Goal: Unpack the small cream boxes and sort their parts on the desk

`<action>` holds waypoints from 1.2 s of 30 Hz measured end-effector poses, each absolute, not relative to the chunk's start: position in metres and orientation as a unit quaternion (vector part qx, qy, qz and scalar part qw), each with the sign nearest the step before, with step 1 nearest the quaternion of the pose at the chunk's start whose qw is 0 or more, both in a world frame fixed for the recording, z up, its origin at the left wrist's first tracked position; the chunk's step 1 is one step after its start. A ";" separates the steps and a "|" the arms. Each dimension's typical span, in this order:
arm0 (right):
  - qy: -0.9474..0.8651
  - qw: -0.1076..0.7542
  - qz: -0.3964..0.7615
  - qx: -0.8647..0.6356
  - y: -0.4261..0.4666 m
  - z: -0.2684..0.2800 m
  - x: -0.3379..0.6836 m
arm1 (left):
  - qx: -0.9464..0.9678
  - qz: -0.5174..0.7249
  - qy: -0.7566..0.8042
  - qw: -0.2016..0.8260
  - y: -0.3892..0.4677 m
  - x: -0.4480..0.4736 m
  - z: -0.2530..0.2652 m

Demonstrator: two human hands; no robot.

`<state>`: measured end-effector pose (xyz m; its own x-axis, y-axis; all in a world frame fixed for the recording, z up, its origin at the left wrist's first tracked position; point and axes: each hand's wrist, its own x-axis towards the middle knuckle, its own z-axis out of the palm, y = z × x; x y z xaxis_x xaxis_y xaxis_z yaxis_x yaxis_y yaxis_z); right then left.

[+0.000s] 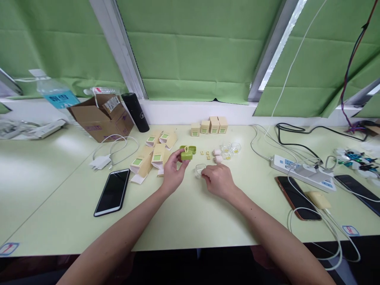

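My left hand [173,172] holds a small green case [186,154] just above the table, fingertips pinched around it. A second green piece [191,149] lies right behind it on the table. My right hand [218,180] rests on the table with its fingers on a small clear plastic cup [200,170]. Between and beyond the hands lie tiny yellow clips [207,153], two pale pink pieces [217,155] and more clear cups [230,149].
Flat beige cartons [148,160] lie left of my hands; folded beige boxes [209,125] stand at the back. A black phone [113,191], white charger [101,161], cardboard box [102,116] and black flask [135,112] sit left. A power strip [303,172], cables and phones [297,198] are right.
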<state>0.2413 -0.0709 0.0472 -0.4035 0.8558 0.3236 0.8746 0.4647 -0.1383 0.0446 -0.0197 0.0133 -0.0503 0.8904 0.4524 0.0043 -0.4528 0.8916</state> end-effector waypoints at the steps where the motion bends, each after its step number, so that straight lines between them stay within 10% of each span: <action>1: -0.826 0.208 -0.037 -0.522 -0.070 0.051 0.246 | 0.590 0.617 0.379 0.356 -0.020 0.045 0.013; 5: -0.736 0.283 -0.102 -0.607 -0.061 0.073 0.285 | 0.593 0.618 0.378 0.352 -0.021 0.044 0.014; 13: -0.608 0.095 -0.046 -0.787 -0.032 0.078 0.343 | 0.589 0.621 0.377 0.354 -0.021 0.046 0.015; 21: -0.615 0.086 -0.001 -0.784 -0.022 0.061 0.345 | 0.580 0.621 0.364 0.381 -0.023 0.047 0.017; 36: -0.719 0.413 -0.259 -0.495 -0.045 0.054 0.301 | 0.522 0.605 0.372 0.471 -0.032 0.051 0.029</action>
<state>0.3012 -0.0454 0.0538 -0.1693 0.4976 0.8507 0.9256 0.3767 -0.0362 0.0512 -0.0324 0.0294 -0.0098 0.9597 0.2809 -0.1815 -0.2780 0.9433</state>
